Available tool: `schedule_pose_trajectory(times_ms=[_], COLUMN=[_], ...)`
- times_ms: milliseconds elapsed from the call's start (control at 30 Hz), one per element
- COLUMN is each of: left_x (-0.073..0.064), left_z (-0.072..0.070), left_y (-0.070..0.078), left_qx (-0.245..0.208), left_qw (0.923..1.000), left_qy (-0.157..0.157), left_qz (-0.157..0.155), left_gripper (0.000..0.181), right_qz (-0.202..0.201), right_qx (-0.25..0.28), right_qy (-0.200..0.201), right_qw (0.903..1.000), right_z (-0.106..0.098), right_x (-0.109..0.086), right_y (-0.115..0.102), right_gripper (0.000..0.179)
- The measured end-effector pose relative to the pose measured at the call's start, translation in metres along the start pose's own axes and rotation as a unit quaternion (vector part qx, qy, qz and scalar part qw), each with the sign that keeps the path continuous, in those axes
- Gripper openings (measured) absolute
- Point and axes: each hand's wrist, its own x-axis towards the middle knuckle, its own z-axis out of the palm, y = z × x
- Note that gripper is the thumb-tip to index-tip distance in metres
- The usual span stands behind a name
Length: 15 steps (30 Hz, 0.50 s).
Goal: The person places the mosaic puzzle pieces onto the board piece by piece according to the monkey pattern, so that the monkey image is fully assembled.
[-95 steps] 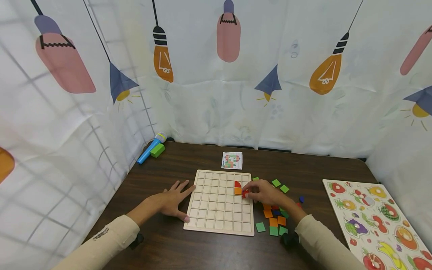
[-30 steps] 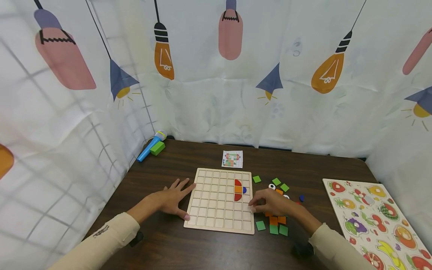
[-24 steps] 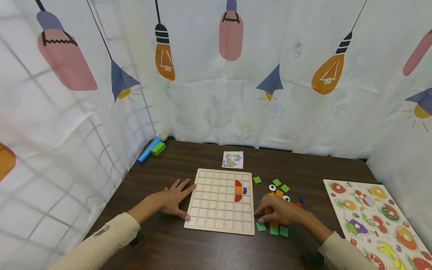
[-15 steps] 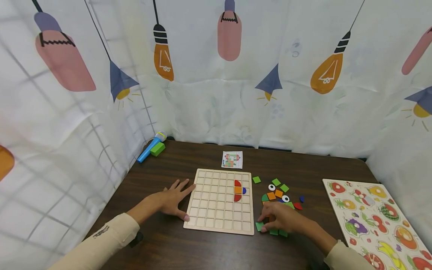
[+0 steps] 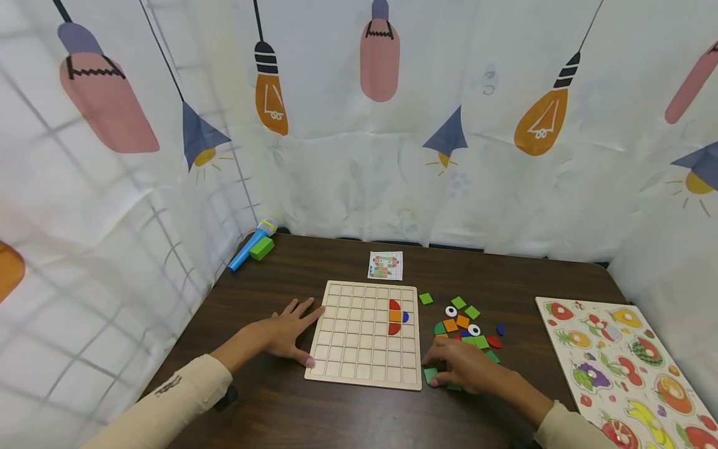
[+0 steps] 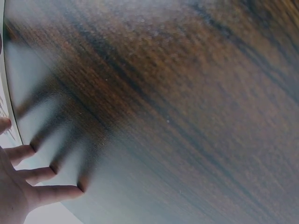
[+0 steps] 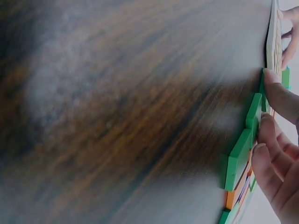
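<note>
A pale wooden grid board (image 5: 359,337) lies mid-table. In its right part sit an orange square (image 5: 395,315), red quarter-round pieces (image 5: 395,304) above and below it, and a blue half-round piece (image 5: 406,317) beside it. My left hand (image 5: 286,333) spreads its fingers along the board's left edge, thumb on the lower corner; the left wrist view shows its fingertips (image 6: 81,186) on the table. Right of the board, my right hand (image 5: 462,365) has thumb and forefinger about a green square tile (image 5: 430,374), pinching it. Other green tiles (image 7: 239,158) lie under its fingers.
Loose orange, green, red and blue pieces, with white ring-like eye pieces (image 5: 473,330), lie around the right hand. A printed pattern card (image 5: 385,265) lies behind the board. A fruit puzzle board (image 5: 634,368) is at right; a toy microphone (image 5: 252,244) and green block (image 5: 262,249) at back left.
A second red piece and a blue half-round piece now sit on the board. My right hand has moved off the board, toward me and right, to the green tile. My left hand stays.
</note>
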Motion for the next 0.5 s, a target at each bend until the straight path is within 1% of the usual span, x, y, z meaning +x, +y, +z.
schedule_pose_trajectory(times_ms=[100, 300, 500], left_x=[0.0006, 0.0014, 0.0014], left_z=[0.0005, 0.002, 0.0021], left_y=[-0.0009, -0.0023, -0.0023], left_qx=[0.0, 0.001, 0.002], left_qw=[1.0, 1.0, 1.0], left_qy=[0.001, 0.003, 0.004], left_qz=[0.001, 0.001, 0.002], left_gripper=[0.116, 0.117, 0.117], right_qz=[-0.009, -0.041, -0.045], right_qx=[0.003, 0.009, -0.011], right_qy=[-0.004, 0.0, -0.012], right_qw=[0.9999, 0.9991, 0.9989], right_z=[-0.0001, -0.0001, -0.001], right_x=[-0.0012, -0.0048, -0.0051], right_y=[0.0003, 0.0021, 0.0012], right_gripper=[0.026, 0.022, 0.017])
